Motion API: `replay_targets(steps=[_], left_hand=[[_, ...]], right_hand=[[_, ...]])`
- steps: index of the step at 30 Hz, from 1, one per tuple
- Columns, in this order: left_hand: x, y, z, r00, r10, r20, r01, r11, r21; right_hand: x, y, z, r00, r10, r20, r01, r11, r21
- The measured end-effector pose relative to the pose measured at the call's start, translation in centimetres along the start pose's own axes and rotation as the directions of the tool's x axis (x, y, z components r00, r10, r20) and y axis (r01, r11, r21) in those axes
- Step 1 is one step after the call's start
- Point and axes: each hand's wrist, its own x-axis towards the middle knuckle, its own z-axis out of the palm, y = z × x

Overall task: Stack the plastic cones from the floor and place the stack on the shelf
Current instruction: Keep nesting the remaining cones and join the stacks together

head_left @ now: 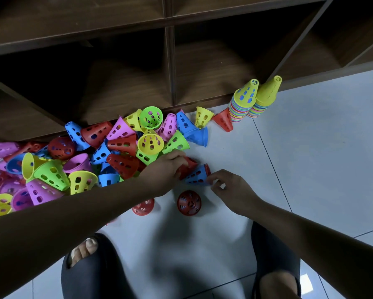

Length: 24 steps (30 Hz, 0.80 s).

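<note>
A: What is closest to the person?

B: Dark slippers (90, 272), set apart on the pale tiled floor (310, 169). I read that as a squat, low enough to work at floor level. Just past the toes stand 2 spare red cones (189, 202), seen end-on and within easy reach.

A: And the hands?

B: They meet just beyond those. The left hand (167, 169) has its fingers curled round a red cone (188, 166). The right hand (228, 187) pinches the near edge of a blue cone (196, 176) between thumb and fingertips. The blue cone lies on its side and touches the red cone. A bit of red shows at its far end, but I cannot tell whether another cone sits inside it.

A: Why hold them that way?

B: My guess is nesting. A pinch at the edge steadies the blue cone while the other hand lines the red cone up with it. These look like the first pieces of a new stack.

A: What is beyond that?

B: The loose pile (121, 147) spreads to the left, a tumble of red, blue, yellow, green and pink cones lying against the foot of the shelf (170, 67). Most of the job is still in that pile.

A: Is anything finished?

B: 2 tall stacks (243, 104) stand upright on the floor to the right, touching each other at the shelf's base. They are well apart from the hands, probably parked clear of the work. Neither has gone up onto the dark wooden shelf yet.
</note>
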Motion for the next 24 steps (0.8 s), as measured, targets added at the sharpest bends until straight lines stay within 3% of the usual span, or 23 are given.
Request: replay_targets(steps=[9, 14, 19, 24], left_hand=[[-1.8, 1.0, 0.1, 0.990, -0.055, -0.128, 0.053, 0.998, -0.023], [-3.1, 1.6, -0.8, 0.964, -0.161, -0.212, 0.123, 0.976, -0.181], [-4.4, 2.9, -2.9, 0.896, -0.301, -0.325, 0.152, 0.897, -0.414], [-5.4, 4.1, -3.0, 0.861, -0.477, -0.175, 0.247, 0.694, -0.677]], right_hand=[[-0.2, 0.2, -0.8, 0.977, 0.062, -0.202, -0.061, 0.998, 0.015], [-0.4, -0.2, -2.0, 0.952, 0.173, -0.252, -0.123, 0.971, 0.204], [-0.5, -0.3, -3.2, 0.936, 0.281, -0.212, -0.108, 0.802, 0.588], [-1.2, -0.5, -4.0, 0.937, 0.338, -0.091, -0.156, 0.637, 0.755]])
